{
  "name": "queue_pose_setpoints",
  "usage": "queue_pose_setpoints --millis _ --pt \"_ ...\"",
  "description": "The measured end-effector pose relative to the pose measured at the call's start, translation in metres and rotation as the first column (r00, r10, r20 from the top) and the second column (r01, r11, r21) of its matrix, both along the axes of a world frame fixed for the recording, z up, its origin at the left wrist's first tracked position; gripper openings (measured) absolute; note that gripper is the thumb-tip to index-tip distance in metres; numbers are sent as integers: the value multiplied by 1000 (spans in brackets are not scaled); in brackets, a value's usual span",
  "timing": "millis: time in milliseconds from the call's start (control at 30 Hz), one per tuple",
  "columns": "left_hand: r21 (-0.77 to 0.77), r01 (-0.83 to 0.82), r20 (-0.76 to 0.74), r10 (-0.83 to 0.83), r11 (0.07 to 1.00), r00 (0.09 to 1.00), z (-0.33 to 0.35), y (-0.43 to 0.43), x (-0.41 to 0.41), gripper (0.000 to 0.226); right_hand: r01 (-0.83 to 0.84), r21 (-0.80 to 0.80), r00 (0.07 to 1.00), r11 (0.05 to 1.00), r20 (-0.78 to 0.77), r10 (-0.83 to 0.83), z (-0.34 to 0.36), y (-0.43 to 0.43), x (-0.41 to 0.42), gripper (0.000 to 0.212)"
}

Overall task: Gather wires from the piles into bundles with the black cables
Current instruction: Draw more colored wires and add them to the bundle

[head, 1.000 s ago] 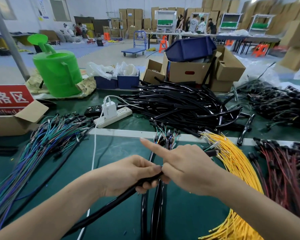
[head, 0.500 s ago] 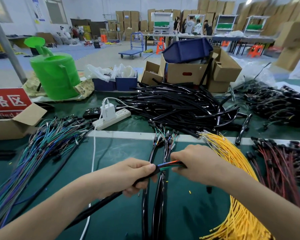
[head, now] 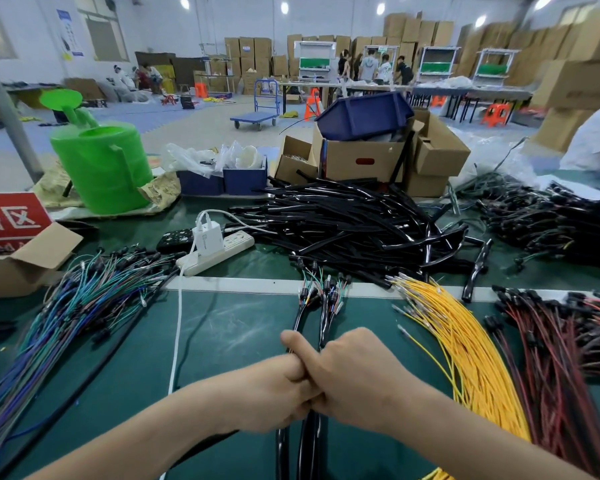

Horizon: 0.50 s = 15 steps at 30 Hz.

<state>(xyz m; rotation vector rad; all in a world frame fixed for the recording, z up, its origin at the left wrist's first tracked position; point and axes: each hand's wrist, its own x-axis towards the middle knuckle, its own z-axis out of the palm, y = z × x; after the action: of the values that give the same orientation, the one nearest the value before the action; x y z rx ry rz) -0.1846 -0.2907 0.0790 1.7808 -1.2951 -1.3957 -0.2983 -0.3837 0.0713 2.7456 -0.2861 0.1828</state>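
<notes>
So the glossy black cable [head: 208, 445] runs out from under the left forearm. The left hand [head: 274, 393] is curled tight round it, low in the middle of the green table [head: 229, 341]. The right hand [head: 357, 379] is a fist butted knuckle to knuckle against it, thumb up; can't tell what it's pinching. Both hands cover part of two sleeved bundles [head: 326, 306] with coloured tips fanned out. Thin yellow wires [head: 465, 348] and red-and-black wires [head: 551, 358] lie to the right, multicoloured wires [head: 77, 306] to the left, and there's a shiny black tubing heap [head: 354, 223] and a white power strip [head: 222, 249] behind.
</notes>
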Motion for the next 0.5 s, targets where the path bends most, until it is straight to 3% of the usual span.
queue_pose_setpoints --millis 100,233,367,500 --pt "-19 -2 25 3 1000 1000 -11 -1 3 18 -10 24 999 1000 32 9 -1 2 2 88" --pt "-98 65 -21 -68 993 998 -10 8 17 22 -89 82 994 993 77 83 -1 -14 1 66" --pt "-36 138 -10 -139 990 990 -14 49 65 47 111 56 983 992 139 -117 20 -48 -32 51" --pt "-14 18 32 -17 1000 999 -21 85 89 40 270 163 954 949 91 -287 31 -81 -62 43"
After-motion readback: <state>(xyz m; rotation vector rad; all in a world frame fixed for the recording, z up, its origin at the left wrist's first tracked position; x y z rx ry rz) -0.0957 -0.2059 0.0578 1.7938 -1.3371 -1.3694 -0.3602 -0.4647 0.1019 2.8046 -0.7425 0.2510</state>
